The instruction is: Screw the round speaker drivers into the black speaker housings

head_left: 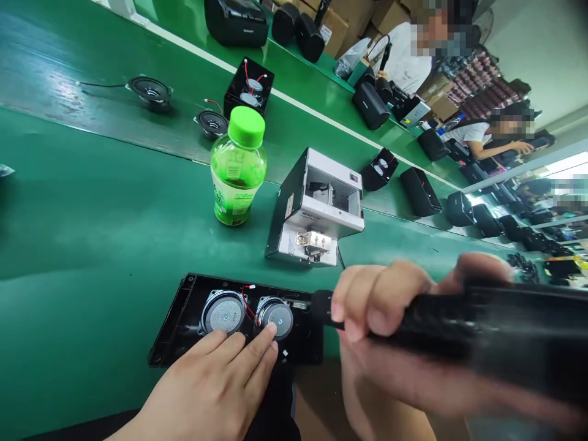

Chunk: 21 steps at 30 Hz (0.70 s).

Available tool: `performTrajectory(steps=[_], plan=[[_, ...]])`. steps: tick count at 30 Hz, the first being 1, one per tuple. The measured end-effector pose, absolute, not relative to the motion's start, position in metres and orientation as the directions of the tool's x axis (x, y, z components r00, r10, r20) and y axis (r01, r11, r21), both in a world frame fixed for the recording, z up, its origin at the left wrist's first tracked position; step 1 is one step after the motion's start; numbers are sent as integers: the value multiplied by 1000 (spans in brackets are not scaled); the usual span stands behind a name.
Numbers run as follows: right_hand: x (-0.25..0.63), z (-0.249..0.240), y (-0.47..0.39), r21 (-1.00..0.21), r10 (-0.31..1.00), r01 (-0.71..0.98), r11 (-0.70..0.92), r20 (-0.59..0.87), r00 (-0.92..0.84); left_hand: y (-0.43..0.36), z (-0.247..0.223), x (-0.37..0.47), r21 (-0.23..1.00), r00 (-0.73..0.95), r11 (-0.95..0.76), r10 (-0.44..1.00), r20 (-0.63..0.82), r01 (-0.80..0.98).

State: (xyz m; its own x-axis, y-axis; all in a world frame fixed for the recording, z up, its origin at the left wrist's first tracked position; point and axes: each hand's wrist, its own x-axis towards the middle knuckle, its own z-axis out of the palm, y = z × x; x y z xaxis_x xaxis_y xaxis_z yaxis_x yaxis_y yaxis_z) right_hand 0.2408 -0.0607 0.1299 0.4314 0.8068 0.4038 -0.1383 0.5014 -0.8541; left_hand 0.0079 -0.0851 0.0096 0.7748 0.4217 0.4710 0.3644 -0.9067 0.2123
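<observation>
My left hand (215,380) lies palm down over the near edge of the black panel (177,334), its fingers slightly fanned rather than pinching anything: the forefinger rests on the back of the right speaker (281,313), while the other fingertips reach the lower edge of the left speaker (225,313). My right hand (390,306) is wrapped around the black tool (441,324), fingers curled and pressed together on its barrel, with the bit (301,304) pointing in at the upper right corner of the right speaker. The tool is blurred and lies nearly along my line of sight, so I can't tell whether the bit touches that corner or hangs just short of it. Both speakers sit in the panel, which lies on the green bench (114,257) right in front of me, nearer than the machine (316,214) and the bottle (236,165). To do this well, I judge, the forefinger should press lightly and flat so the speaker can't rock, and the bit should stand square to the corner, since a slant could make it slip. The red wire (248,303) runs between the two speakers and is best left well away from the bit.
</observation>
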Motion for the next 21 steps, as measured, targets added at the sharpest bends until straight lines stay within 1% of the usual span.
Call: performTrajectory(steps=[3,7,12,21], plan=[[231,115,-62,-871,858,-188,454,370,356,-85,17,11,238,752,-892,453,479,385],[232,96,-49,-899,919,-235,370,317,233,-86,19,13,260,766,-881,471,437,394],[232,90,-46,-899,916,-224,376,324,237,-86,22,15,290,725,-862,506,467,415],[233,88,-47,-900,905,-170,401,360,227,-85,20,16,291,708,-863,505,494,412]])
